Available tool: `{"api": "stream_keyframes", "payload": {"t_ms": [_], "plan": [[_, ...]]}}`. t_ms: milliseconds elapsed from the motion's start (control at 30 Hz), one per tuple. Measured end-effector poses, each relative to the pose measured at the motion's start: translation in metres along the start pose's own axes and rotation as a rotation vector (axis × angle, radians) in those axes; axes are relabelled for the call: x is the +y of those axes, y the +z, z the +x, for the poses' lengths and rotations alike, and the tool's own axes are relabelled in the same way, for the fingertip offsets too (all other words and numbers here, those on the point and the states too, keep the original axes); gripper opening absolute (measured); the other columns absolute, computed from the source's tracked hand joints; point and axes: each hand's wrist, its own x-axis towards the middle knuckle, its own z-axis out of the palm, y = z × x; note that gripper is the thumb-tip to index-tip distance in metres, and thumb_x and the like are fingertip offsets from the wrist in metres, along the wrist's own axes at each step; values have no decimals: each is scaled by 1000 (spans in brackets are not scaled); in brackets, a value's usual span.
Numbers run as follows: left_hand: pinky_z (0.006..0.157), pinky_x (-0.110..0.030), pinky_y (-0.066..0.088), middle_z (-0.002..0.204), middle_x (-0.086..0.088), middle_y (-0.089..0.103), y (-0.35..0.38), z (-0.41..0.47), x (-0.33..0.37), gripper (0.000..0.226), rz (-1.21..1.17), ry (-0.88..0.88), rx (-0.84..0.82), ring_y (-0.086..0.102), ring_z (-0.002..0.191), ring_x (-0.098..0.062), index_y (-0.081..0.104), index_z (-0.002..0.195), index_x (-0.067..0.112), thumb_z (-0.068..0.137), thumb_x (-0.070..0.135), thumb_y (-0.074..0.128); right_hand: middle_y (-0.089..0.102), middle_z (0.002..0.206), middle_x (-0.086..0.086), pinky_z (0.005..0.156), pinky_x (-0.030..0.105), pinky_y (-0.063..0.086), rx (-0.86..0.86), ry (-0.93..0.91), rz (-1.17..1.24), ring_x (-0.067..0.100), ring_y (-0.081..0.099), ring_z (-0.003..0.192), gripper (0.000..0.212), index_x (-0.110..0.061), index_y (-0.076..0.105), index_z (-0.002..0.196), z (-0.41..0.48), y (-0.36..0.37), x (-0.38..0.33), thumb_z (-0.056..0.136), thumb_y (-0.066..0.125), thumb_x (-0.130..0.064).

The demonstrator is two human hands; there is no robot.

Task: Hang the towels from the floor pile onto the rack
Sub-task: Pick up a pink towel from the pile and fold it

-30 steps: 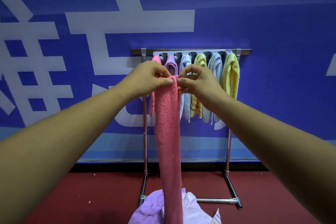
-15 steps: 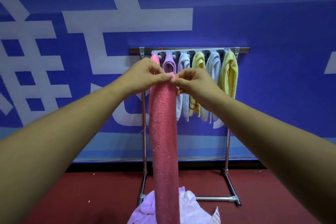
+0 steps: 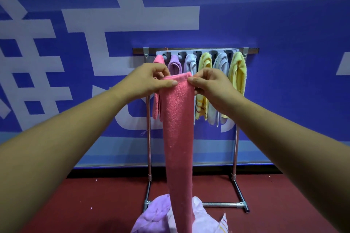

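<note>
A long pink towel (image 3: 178, 138) hangs straight down in front of me, folded narrow. My left hand (image 3: 149, 81) pinches its top left corner and my right hand (image 3: 210, 85) pinches its top right corner. Behind it stands the metal rack (image 3: 195, 50) with several towels hung in its slots: pink (image 3: 158, 59), purple (image 3: 175, 65), white, yellow (image 3: 205, 62), white and yellow. The floor pile (image 3: 151, 217) of purple and white towels lies at the rack's foot, partly hidden by the hanging towel.
A blue wall (image 3: 284, 24) with large white characters stands right behind the rack. The floor (image 3: 94, 204) is dark red. The rack's base bar (image 3: 223, 204) and right foot reach forward on the floor.
My hands have spread a little apart, so the top edge of the pink towel is now wider. The view has shifted slightly downward.
</note>
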Motion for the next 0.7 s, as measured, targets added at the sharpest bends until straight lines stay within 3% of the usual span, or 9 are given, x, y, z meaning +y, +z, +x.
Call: {"api": "stream_keyframes", "payload": {"t_ms": [100,267,400,467,567,633,700], "plan": [[82,-38,61,95,-20,66,0,-3,3,13,-187,-80,-127,69,82,-21,59,93,7,90,15,69,61,75,11,72,35,51,10,-8,-52,23,57,71,19,-8,55,78,0,-4,2,94,64,-3],[88,-50,57,87,-10,67,6,0,-9,17,-262,-73,-25,67,85,-21,62,87,22,86,12,74,62,80,9,72,32,54,19,2,-101,17,61,73,16,-9,55,82,-1,-6,3,93,64,0],[90,-46,58,88,-6,73,13,2,-7,17,-226,-77,33,70,86,-18,71,98,19,83,14,77,66,85,8,71,31,53,-32,-22,-154,14,63,76,27,-8,59,109,3,-8,0,89,62,10],[91,-47,57,88,-6,74,13,3,-7,15,-204,-77,58,70,86,-17,73,97,19,83,17,78,69,94,12,76,32,54,-98,-22,-235,17,66,82,33,-8,63,120,5,-10,-5,89,69,-1],[92,-48,56,88,-5,75,15,4,-8,15,-204,-72,58,69,85,-15,72,96,19,83,16,78,71,93,18,71,31,49,-195,-54,-486,14,60,76,25,-12,74,110,6,-13,-15,88,75,-24],[94,-46,55,88,-3,74,18,2,-8,15,-209,-55,38,68,84,-13,72,98,17,83,14,77,68,81,13,66,34,43,-221,-84,-626,12,53,70,16,-18,77,99,10,-16,-17,89,74,-30],[96,-47,54,91,-1,74,21,3,-11,16,-200,-43,26,69,89,-14,72,98,20,83,17,77,63,74,4,65,36,40,-219,-68,-622,14,51,69,9,-23,77,92,13,-18,-16,88,76,-31]]}}
